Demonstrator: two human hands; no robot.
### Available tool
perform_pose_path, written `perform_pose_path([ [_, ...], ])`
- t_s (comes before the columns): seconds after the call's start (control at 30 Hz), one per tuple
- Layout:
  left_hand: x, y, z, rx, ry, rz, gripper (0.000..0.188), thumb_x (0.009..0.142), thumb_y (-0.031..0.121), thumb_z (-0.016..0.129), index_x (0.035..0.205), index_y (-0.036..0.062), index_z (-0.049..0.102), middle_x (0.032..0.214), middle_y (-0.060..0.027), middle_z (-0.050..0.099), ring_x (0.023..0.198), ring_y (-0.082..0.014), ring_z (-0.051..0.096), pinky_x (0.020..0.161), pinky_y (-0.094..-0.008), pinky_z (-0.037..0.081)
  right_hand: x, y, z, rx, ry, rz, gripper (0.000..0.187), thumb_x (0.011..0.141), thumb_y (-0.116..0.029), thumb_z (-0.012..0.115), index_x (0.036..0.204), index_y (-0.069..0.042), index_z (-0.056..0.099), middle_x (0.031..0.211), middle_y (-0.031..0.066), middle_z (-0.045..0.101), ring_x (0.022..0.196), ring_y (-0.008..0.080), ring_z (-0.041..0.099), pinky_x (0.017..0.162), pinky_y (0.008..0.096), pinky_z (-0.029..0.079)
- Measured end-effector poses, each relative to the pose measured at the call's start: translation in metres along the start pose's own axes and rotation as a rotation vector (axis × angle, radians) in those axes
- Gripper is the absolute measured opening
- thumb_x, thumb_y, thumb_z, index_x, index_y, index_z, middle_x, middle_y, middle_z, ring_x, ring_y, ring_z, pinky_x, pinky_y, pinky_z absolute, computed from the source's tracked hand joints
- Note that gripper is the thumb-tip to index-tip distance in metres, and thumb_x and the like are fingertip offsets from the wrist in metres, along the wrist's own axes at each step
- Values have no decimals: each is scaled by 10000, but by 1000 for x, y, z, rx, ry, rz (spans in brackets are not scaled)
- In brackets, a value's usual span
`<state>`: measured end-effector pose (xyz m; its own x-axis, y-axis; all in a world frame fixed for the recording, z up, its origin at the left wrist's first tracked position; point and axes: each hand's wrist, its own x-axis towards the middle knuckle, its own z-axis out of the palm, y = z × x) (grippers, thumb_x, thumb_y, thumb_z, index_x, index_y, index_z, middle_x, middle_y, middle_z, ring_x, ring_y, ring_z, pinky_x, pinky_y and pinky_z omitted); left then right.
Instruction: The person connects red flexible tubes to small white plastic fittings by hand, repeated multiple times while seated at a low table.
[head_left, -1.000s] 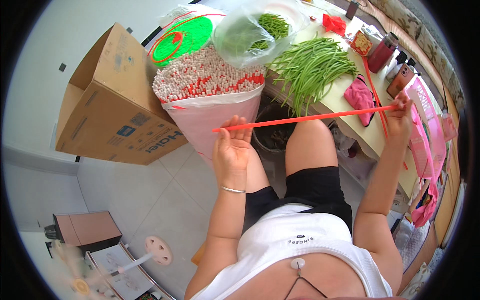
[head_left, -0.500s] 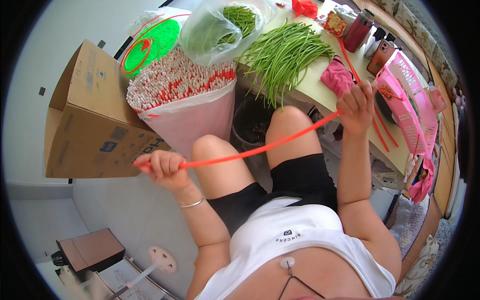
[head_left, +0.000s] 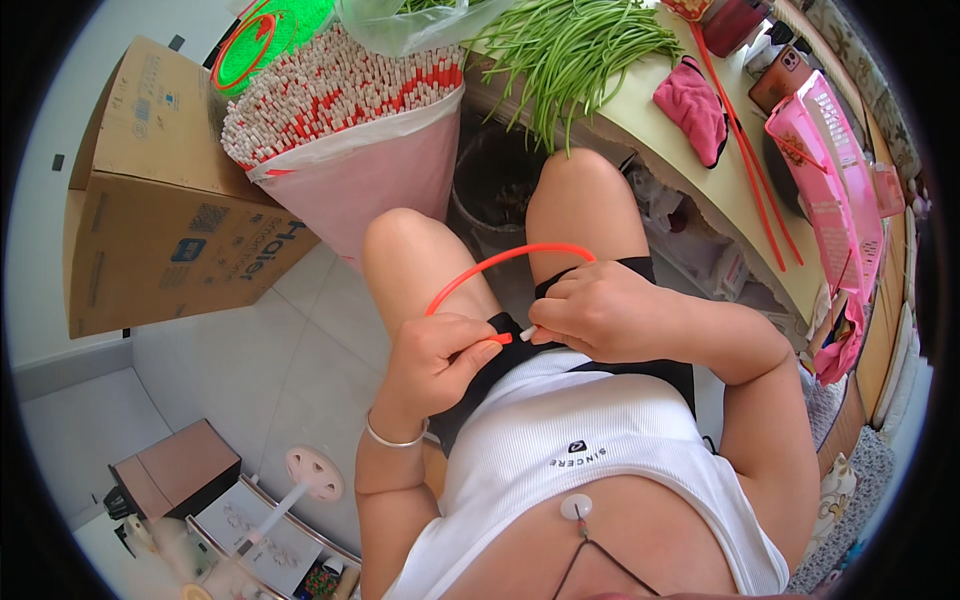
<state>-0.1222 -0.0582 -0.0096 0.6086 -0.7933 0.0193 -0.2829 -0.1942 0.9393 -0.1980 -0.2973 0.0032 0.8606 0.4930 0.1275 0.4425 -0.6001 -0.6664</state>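
Note:
A thin red plastic tube [head_left: 512,252] arches over my lap in a loop. My left hand [head_left: 440,362] is closed round one end, and its red tip pokes out past the thumb. My right hand [head_left: 608,312] pinches the other end, where a short white plug [head_left: 529,333] shows. The two ends face each other, a small gap apart. Beyond my knees stands a tall pale sack [head_left: 375,175], packed with upright red tubes with white tips [head_left: 335,100].
A cardboard box [head_left: 170,255] stands left of the sack, with a dark bin [head_left: 490,190] right of it. On the table [head_left: 650,140] lie green stalks [head_left: 575,60], a pink cloth [head_left: 690,105], loose red tubes [head_left: 745,150], a phone [head_left: 780,80] and a pink basket [head_left: 825,170].
The red tube was stretched between my widely spread hands. Both hands have come down and inward over my lap, bending it into a loop with its ends close together.

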Motion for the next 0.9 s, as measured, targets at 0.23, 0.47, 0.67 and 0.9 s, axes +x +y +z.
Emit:
perform_pose_path([
  [0.23,1,-4,11,112,9,12,67,826,40,707,848,-23,714,658,-129,635,552,-227,581,526,-312,441,-1,3,11,-98,-69,63,197,924,-207,634,828,-40,594,672,98,615,678,312,643,629,432,493],
  [0.47,8,-11,25,217,10,52,47,811,17,700,833,-24,707,653,-153,625,545,-256,578,525,-321,443,1,10,14,-127,-235,125,126,875,-178,645,875,-56,616,716,102,652,711,308,666,619,432,504],
  [0.67,11,-22,24,166,-48,67,64,819,22,701,860,-27,698,688,-162,634,579,-265,596,549,-331,465,1,38,17,-63,-113,-20,145,891,-201,635,884,-60,606,710,93,642,698,316,655,609,439,495],
  [0.9,11,-33,26,182,23,111,97,830,95,705,801,22,649,644,-153,586,567,-317,577,513,-391,439,-1,45,22,-1,-118,-40,191,893,-240,647,816,-80,579,633,62,597,610,298,619,556,418,472],
])
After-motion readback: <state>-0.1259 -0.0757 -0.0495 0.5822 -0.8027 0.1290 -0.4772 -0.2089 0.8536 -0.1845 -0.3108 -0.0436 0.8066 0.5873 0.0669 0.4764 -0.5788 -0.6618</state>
